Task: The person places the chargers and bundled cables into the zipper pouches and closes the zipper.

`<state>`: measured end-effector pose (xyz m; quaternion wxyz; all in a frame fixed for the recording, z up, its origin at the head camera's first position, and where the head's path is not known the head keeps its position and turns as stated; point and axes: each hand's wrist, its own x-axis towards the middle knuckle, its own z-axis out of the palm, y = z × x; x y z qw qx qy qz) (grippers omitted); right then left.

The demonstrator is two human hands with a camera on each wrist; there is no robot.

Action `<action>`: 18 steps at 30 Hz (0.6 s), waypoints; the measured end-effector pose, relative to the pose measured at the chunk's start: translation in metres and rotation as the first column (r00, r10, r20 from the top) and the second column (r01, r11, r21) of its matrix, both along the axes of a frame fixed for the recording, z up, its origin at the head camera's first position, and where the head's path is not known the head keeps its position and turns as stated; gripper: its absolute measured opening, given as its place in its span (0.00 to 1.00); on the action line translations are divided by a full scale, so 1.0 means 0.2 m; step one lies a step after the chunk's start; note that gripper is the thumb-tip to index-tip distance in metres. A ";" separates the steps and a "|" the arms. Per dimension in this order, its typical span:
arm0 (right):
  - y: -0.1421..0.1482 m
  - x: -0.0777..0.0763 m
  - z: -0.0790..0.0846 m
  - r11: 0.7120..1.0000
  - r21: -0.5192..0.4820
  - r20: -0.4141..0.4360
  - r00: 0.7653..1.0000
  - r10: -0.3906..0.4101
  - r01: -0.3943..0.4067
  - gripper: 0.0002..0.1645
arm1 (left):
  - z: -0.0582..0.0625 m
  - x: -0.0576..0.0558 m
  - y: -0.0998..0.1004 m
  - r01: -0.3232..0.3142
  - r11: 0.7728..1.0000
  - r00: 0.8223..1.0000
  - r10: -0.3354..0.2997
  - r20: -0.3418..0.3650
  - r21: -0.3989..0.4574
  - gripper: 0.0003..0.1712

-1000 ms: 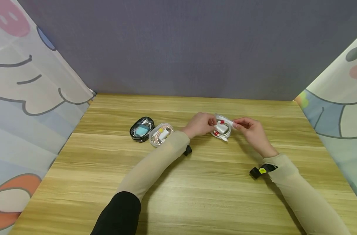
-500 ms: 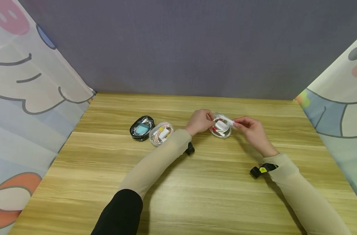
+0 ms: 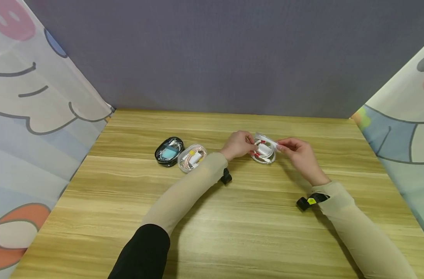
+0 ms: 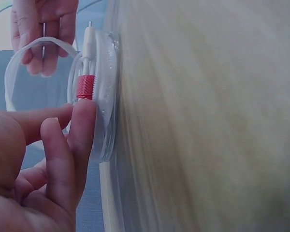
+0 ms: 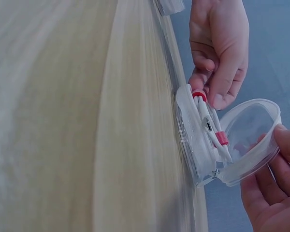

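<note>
A coiled white charging cable [image 3: 266, 159] with red ties lies in a clear oval case [image 5: 191, 133] on the table. A white block-shaped charger [image 3: 264, 150] sits in the middle of the coil. My left hand [image 3: 237, 144] pinches the coil's left side, its fingertips by a red tie [image 4: 85, 87] in the left wrist view. Opposite it, my right hand [image 3: 299, 155] holds the case's raised clear lid [image 5: 249, 126] by the rim between thumb and fingers. In the right wrist view the lid stands tilted up from the base at its hinge.
Two more oval cases sit side by side left of my left hand: a black-rimmed one [image 3: 169, 152] with a blue block and a clear one [image 3: 192, 158] with a pinkish cable. A grey partition [image 3: 212, 58] rises behind the wooden table [image 3: 232, 232]; printed cloths flank it.
The cable coil, whose end stuck out over the case's front edge, now lies further back inside it. My left hand shifted slightly left, then back toward the coil; my right hand stayed on the lid.
</note>
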<state>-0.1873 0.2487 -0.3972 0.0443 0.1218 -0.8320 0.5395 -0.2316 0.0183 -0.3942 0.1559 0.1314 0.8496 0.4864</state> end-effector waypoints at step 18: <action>0.01 0.00 0.00 1.000 0.016 -0.005 1.000 -0.002 0.002 0.13 | 0.00 0.00 -0.04 0.083 0.996 0.995 -0.082 -0.060 0.011 0.03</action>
